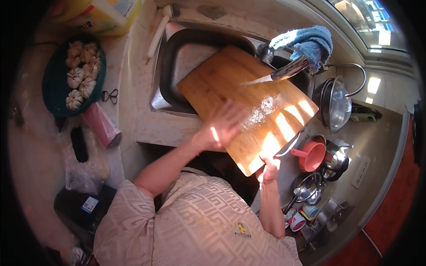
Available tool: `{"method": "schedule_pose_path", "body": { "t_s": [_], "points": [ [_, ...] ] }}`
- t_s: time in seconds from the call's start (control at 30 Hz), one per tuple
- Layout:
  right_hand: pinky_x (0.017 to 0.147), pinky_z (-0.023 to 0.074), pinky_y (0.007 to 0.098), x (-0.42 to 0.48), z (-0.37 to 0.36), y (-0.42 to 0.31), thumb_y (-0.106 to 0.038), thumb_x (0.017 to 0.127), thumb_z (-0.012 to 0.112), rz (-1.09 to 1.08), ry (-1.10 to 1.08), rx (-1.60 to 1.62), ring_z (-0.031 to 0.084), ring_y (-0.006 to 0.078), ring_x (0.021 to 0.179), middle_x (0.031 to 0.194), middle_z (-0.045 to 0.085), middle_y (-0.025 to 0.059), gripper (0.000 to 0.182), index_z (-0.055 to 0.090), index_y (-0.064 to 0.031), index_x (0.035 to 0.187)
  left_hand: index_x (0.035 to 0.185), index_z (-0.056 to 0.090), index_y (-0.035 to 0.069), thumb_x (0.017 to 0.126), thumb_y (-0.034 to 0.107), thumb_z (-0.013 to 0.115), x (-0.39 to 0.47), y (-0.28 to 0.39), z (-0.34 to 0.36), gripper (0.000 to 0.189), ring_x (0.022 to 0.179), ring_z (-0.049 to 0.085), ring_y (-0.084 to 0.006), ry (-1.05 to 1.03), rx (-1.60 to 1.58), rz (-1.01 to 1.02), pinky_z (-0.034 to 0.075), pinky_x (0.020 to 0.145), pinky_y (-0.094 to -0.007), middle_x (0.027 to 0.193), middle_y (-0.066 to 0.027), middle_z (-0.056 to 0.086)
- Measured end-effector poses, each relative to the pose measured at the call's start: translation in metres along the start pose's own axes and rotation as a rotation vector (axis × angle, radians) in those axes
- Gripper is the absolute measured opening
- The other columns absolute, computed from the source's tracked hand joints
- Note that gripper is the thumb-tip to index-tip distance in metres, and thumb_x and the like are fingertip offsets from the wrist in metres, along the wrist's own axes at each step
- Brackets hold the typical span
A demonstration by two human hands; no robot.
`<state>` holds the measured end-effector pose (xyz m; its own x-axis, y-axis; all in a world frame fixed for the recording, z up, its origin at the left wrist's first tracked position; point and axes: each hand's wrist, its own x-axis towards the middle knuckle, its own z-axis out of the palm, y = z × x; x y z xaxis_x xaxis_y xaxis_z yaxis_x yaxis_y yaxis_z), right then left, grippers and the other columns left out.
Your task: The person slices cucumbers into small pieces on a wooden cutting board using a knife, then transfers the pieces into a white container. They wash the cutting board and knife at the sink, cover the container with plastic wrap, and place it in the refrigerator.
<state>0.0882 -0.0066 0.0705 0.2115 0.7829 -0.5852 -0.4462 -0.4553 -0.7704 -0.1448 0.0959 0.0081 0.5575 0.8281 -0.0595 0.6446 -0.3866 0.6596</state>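
A wooden cutting board lies tilted across the stainless steel sink, with its near end jutting past the counter edge. My right hand grips the board's near edge, thumb on top and fingers hidden beneath. Blurred by motion, my left hand is spread flat over the board's left part; whether it touches the wood I cannot tell. Water streams from the metal faucet onto the board, whose middle is wet and shiny. A blue cloth is draped over the faucet.
On the left counter are a green basket of garlic bulbs, a pink roll and a plastic bag. To the right stand metal bowls, a red dipper, a kettle and a strainer.
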Motion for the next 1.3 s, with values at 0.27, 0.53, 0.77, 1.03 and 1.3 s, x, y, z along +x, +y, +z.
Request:
{"method": "schedule_pose_path", "body": {
  "t_s": [0.27,0.53,0.77,1.03,1.3],
  "points": [
    [0.088,0.0571,0.0403,-0.010,-0.039,0.002,-0.003,0.084,0.054,-0.013,0.117,0.003,0.066,0.0255,0.105,0.115,0.063,0.0116,0.047,0.055,0.0067,0.130,0.161,0.024,0.014,0.102,0.056,0.033,0.092,-0.184,0.015,0.073,0.155,0.015,-0.0350,0.052,-0.021,-0.731,0.012,0.122,-0.0623,0.168,-0.0066,0.021],
    [0.090,0.0492,0.0370,0.022,-0.014,0.019,-0.009,0.085,0.065,-0.098,0.044,-0.049,0.063,0.0184,0.091,0.093,0.067,0.0051,0.012,0.070,0.0003,0.091,0.160,0.025,0.013,0.101,0.056,0.037,0.092,-0.036,0.008,0.075,0.156,0.012,-0.0322,-0.007,-0.079,-0.245,0.009,0.124,-0.0563,0.168,-0.0080,0.021],
    [0.101,0.0499,0.0429,0.006,0.017,0.015,-0.007,0.087,0.059,-0.001,-0.059,0.073,0.063,0.0295,0.114,0.125,0.062,0.0167,0.049,0.050,0.0077,0.134,0.156,0.038,0.011,0.104,0.040,0.035,0.051,0.066,0.018,0.059,0.153,0.023,-0.0354,-0.027,-0.379,0.269,0.008,0.123,-0.0615,0.165,-0.0096,0.030],
    [0.089,0.0589,0.0435,-0.047,-0.019,0.006,0.001,0.081,0.050,-0.012,0.024,0.027,0.069,0.0311,0.100,0.115,0.064,0.0188,0.051,0.048,0.0088,0.131,0.152,0.042,0.018,0.097,0.060,0.045,0.168,-0.072,0.033,0.069,0.147,0.032,-0.0357,-0.083,-0.269,-0.262,0.023,0.117,-0.0622,0.161,-0.0068,0.036],
    [0.082,0.0570,0.0400,-0.014,-0.039,0.013,0.004,0.080,0.054,-0.018,-0.049,0.086,0.067,0.0236,0.096,0.097,0.065,0.0099,0.029,0.061,0.0058,0.108,0.161,0.024,0.023,0.094,0.072,0.038,0.194,-0.076,0.022,0.084,0.155,0.018,-0.0336,-0.010,0.039,-0.433,0.012,0.122,-0.0625,0.169,-0.0043,0.018]
  ]
}}
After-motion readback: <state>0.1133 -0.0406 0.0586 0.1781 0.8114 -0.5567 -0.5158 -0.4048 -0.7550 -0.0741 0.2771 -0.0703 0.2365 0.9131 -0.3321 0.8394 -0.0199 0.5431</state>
